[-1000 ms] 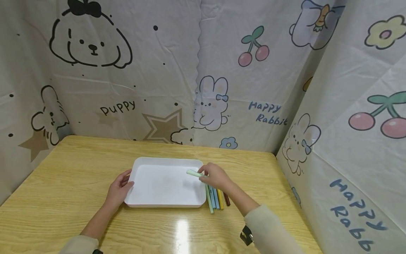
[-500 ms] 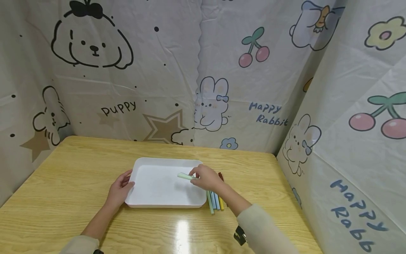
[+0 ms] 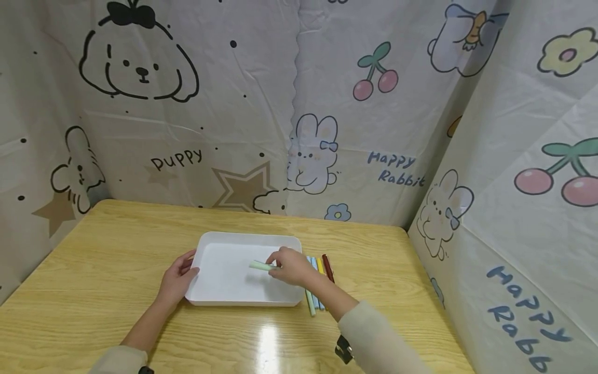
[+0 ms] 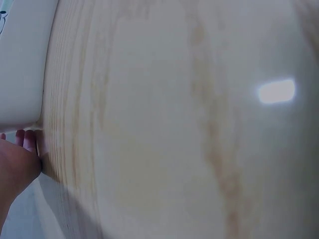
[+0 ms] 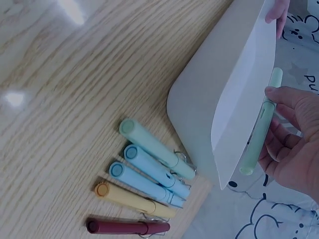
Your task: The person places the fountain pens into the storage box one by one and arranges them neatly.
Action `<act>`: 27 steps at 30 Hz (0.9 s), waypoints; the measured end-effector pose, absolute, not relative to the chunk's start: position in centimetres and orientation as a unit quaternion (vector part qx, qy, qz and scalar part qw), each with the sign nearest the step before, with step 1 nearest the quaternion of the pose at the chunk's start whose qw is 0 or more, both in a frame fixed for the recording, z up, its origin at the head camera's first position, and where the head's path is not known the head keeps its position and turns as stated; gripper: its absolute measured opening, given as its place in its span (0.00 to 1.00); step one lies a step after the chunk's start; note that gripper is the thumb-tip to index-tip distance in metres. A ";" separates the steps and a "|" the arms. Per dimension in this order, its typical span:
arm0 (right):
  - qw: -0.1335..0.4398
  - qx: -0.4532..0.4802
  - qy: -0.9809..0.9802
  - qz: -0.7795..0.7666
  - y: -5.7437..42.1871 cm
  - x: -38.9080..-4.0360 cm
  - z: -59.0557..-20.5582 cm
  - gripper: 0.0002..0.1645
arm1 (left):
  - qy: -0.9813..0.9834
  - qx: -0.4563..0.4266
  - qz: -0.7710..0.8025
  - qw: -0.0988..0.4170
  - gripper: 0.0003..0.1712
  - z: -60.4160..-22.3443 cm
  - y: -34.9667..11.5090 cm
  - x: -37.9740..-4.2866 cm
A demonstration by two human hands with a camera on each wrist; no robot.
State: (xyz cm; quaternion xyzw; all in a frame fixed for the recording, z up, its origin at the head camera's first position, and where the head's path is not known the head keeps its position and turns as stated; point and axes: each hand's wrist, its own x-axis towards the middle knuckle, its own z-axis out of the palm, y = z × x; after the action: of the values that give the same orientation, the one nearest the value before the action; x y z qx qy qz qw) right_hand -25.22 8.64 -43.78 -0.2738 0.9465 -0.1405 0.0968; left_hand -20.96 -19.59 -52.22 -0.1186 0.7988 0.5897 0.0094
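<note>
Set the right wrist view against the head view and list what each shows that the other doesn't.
Only the right wrist view shows the row of five pens uncovered by the arm, with their round ends facing the camera.

Only the head view shows the sleeves, plus the pink cherries and blue "Happy Rabbit" lettering on the backdrop.

Both show the right hand holding a light green pen, the left hand at the tray, and the wooden table.
</note>
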 end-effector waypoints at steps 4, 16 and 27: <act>0.099 -0.278 0.944 -0.147 8.0 -25.1 -43.9 0.14 | 0.798 -0.119 0.590 0.006 0.31 -52.3 -19.6 -21.0; 0.102 -0.300 0.937 -0.146 6.4 -24.7 -44.7 0.13 | 0.795 -0.120 0.595 0.007 0.31 -52.3 -19.5 -21.0; 0.111 -0.305 0.935 -0.140 5.0 -24.1 -45.6 0.12 | 0.795 -0.120 0.594 0.006 0.30 -52.5 -19.6 -21.0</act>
State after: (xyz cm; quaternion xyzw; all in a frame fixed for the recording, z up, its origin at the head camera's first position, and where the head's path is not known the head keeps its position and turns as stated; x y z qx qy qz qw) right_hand -24.14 5.02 -45.62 -0.3054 0.9354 -0.1397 0.1110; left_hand -21.02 -19.65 -52.48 -0.1197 0.7951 0.5945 0.0061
